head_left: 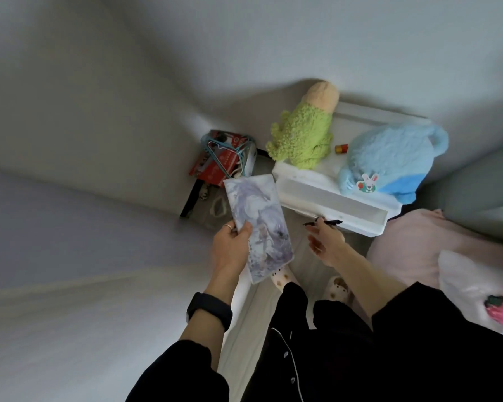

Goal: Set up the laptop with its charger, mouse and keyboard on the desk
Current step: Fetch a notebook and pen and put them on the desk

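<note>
The left hand (230, 245) is clamped on the lower edge of a flat item with a pale purple printed cover (257, 224), thumb across the front and fingers behind; it looks like a thin book or a mouse pad, and I cannot tell which. The right hand (324, 240) pinches a dark pen (323, 222) between thumb and forefinger, the other fingers loose and spread, with the pen's tip pointing toward the white nightstand (331, 198) just beside it. A black band (209, 310) sits on the left wrist.

Outward from the hands, the nightstand carries a green plush toy (301, 137), a blue plush toy (389, 163) and a small red item (341, 148) between them. To its left, on the floor against the wall, lies a red box (215, 163) with teal hangers (218, 146) across it. A pink pillow (413, 245) lies to the right, and a large pale surface fills the left side, which may be the desk (70, 227).

The laptop, charger, mouse and keyboard are nowhere in view, so the set-up proper has not begun. My judgement is that this is a clearing step, with loose things in both hands. The next move calls for putting down the covered item and the pen somewhere out of the way, probably on the nightstand, which has little free room, then fetching the laptop with both hands emptied
</note>
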Demonstrator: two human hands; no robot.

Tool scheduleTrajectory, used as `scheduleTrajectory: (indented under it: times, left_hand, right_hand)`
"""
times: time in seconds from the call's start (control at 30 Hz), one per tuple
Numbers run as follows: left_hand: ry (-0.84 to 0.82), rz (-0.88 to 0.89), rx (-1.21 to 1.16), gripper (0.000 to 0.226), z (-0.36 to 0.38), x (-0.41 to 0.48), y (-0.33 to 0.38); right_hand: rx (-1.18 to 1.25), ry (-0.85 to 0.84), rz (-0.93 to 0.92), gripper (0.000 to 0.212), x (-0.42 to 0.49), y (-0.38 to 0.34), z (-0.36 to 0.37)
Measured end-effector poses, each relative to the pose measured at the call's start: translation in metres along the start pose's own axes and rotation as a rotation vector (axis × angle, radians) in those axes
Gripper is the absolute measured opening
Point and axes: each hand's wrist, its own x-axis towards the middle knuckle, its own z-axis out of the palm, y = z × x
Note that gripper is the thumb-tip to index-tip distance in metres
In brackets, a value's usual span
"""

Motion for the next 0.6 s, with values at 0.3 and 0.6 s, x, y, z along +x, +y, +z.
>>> scheduleTrajectory:
  times: [0.3, 0.6]
  left_hand:
    - [0.0, 0.055, 0.096, 0.017, -0.016, 0.023, 0.015]
    - [0.082, 0.038, 0.168, 0.027, -0.027, 0.005, 0.005]
  right_hand:
    - [-0.15, 0.039, -0.171, 0.019, -0.004, -0.037, 0.003]
    - [-0.565, -0.066, -0.365, 0.017, -0.073, -0.026, -0.008]
